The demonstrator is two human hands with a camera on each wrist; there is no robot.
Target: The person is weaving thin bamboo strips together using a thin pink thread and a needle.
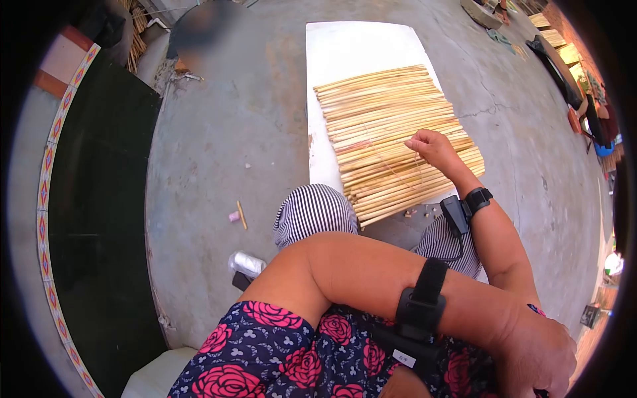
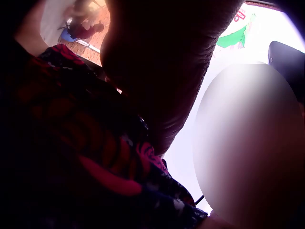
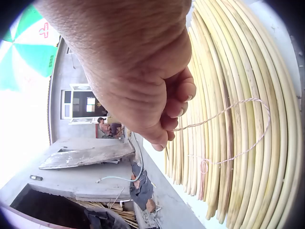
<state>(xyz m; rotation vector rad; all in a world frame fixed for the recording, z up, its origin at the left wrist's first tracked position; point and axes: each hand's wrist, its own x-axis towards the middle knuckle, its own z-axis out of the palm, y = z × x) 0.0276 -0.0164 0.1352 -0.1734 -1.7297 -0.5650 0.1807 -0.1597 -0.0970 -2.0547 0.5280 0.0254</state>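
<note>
We see right hand [image 1: 432, 147] pinching string [image 3: 252, 99] over laid-out sticks [image 1: 398, 113], white board [image 1: 365, 46] beneath, left hand [image 1: 541, 355] at near right, its grip we cannot tell.

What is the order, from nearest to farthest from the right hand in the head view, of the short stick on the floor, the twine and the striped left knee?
1. Twine: held in the right hand.
2. Striped left knee: to its lower left.
3. Short stick: floor, farther left.
</note>
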